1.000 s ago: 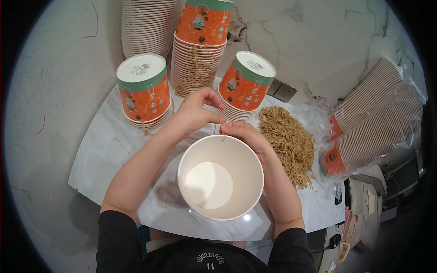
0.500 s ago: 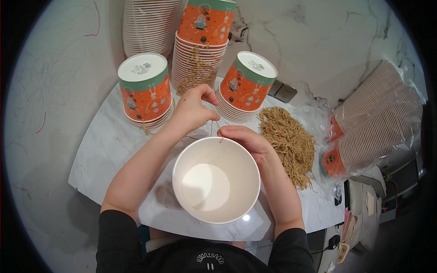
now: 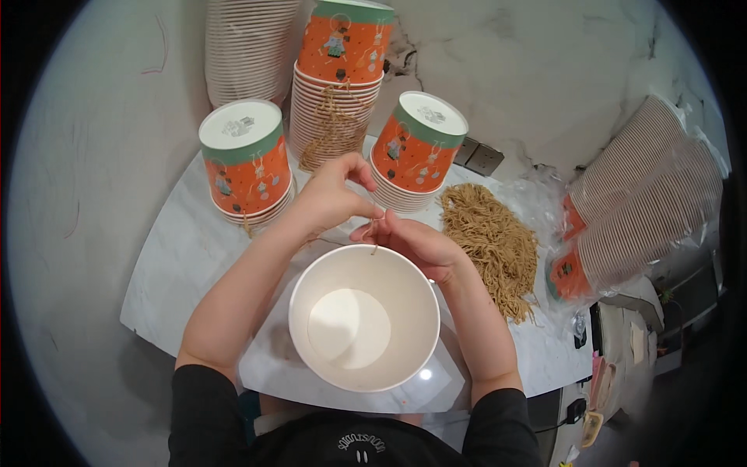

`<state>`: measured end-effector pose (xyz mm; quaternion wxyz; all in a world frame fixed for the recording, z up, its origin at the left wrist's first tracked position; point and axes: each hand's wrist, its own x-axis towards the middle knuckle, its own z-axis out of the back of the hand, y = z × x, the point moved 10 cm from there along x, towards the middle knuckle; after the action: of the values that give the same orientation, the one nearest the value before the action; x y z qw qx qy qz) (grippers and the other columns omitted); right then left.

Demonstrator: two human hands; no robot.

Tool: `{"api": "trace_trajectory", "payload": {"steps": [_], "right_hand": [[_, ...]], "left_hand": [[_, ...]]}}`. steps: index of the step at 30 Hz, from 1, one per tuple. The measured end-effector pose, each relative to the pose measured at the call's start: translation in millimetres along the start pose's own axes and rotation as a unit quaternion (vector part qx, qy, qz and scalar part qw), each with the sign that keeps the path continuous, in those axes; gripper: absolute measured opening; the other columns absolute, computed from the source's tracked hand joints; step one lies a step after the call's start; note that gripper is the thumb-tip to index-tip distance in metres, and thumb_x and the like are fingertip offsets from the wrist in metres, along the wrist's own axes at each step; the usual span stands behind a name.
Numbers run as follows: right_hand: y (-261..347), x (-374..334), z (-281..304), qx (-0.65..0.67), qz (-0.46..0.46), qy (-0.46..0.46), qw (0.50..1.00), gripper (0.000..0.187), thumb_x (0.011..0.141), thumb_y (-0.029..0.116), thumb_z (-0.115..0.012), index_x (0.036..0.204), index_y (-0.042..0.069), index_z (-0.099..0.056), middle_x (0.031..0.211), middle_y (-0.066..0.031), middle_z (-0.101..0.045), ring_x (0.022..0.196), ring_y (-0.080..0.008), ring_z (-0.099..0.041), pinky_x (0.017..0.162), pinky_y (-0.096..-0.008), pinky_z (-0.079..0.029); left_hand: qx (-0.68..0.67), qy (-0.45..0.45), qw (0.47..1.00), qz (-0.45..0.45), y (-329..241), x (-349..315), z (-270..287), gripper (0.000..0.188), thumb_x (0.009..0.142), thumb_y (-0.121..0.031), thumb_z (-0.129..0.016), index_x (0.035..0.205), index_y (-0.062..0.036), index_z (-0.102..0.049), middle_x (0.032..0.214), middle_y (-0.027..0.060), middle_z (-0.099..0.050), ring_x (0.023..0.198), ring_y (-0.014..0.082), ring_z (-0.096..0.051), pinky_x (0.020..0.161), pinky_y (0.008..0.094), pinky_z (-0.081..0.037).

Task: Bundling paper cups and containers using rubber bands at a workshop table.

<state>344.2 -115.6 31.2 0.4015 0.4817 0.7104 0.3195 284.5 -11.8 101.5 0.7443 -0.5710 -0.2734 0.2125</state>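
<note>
Head view: blind spots and cut-offs.
String [image 3: 374, 250] at the bucket [image 3: 412, 319] rim too thin to tell if knotted; grip where left hand [image 3: 338, 198] meets right hand [image 3: 420, 245] too small to read. Bucket's outer wall mostly hidden under its rim. Left hand blocks part of the middle cup stack's [image 3: 334, 117] base. Back-left stack [image 3: 249, 54] cut by top edge, sleeves [image 3: 206, 412] by bottom. Lower-right clutter [image 3: 618, 373] blurry.

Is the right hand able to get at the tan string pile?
Likely yes: the string pile lies beside the right hand with nothing visible between, though the fingers seem busy with a strand.
</note>
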Motion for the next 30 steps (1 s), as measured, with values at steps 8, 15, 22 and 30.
{"api": "trace_trajectory", "payload": {"steps": [8,15,22,30], "right_hand": [[24.1,-1.6,31.1,0.19,0.11,-0.073,0.973,0.049,0.108,0.041,-0.041,0.124,-0.003,-0.054,0.123,-0.0207,-0.063,0.117,-0.0314,-0.062,0.105,-0.0438,-0.049],[105.4,-74.5,45.8,0.175,0.346,-0.185,0.903,0.015,0.105,0.015,-0.047,0.097,0.005,-0.054,0.08,-0.0038,-0.052,0.08,-0.0189,-0.058,0.101,-0.0454,-0.052],[147.0,-134.9,15.0,0.048,0.448,-0.182,0.874,0.018,0.104,0.021,-0.052,0.099,0.004,-0.058,0.079,-0.0004,-0.051,0.076,-0.0128,-0.054,0.092,-0.0388,-0.055],[153.0,-164.1,-32.2,-0.076,0.479,-0.187,0.854,0.013,0.103,0.014,-0.056,0.105,0.002,-0.061,0.08,-0.0005,-0.057,0.075,-0.0093,-0.056,0.086,-0.0348,-0.056]], "left_hand": [[-0.138,0.233,0.961,0.052,-6.7,-17.8,-47.1,0.041,0.072,0.008,-0.078,0.094,-0.0067,-0.047,0.098,0.0033,-0.053,0.081,0.0146,-0.072,0.068,0.0238,-0.055],[-0.007,0.191,0.979,0.065,1.0,-12.4,-21.0,0.034,0.07,0.006,-0.078,0.086,-0.008,-0.051,0.091,-0.0002,-0.058,0.073,0.0075,-0.065,0.062,0.0234,-0.047],[0.04,0.241,0.966,0.081,12.2,-17.1,-29.6,0.03,0.069,0.008,-0.075,0.087,-0.0048,-0.055,0.089,0.0019,-0.06,0.072,0.0091,-0.064,0.063,0.0248,-0.047],[0.125,0.236,0.963,0.043,12.4,-17.6,-30.0,0.029,0.067,0.006,-0.077,0.084,-0.0034,-0.056,0.086,0.0023,-0.062,0.074,0.011,-0.061,0.065,0.0281,-0.048]]}}
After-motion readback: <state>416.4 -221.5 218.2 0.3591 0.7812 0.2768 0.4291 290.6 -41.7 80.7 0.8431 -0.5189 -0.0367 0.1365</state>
